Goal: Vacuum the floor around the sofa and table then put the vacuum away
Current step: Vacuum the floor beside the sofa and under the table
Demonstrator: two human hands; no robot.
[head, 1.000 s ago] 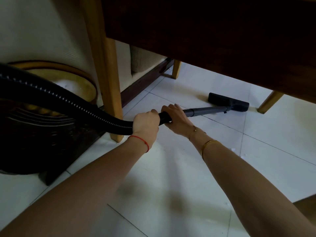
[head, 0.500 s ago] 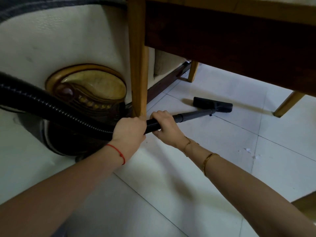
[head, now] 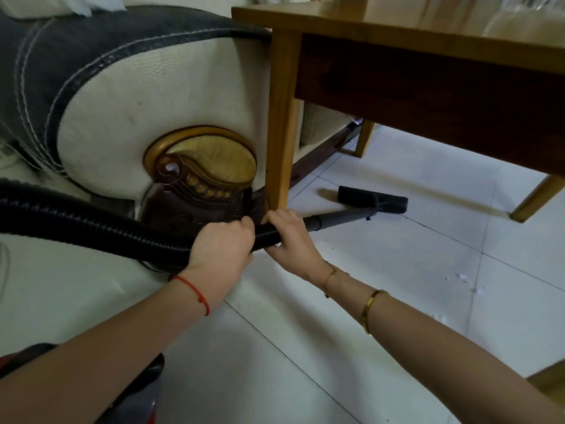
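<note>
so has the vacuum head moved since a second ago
Yes. The vacuum head has drawn back along the floor toward the near table leg, away from the far-right leg.

Small white scraps (head: 464, 281) lie scattered on the pale tiles at the right, well apart from the furniture (too small to tell what they are). A wooden edge (head: 550, 384) pokes in at the lower right corner. White fabric (head: 76, 6) shows at the top left. A red string bracelet (head: 195, 293) circles one wrist; a thin gold chain (head: 330, 278) and a gold bangle (head: 371, 307) circle the other.
</note>
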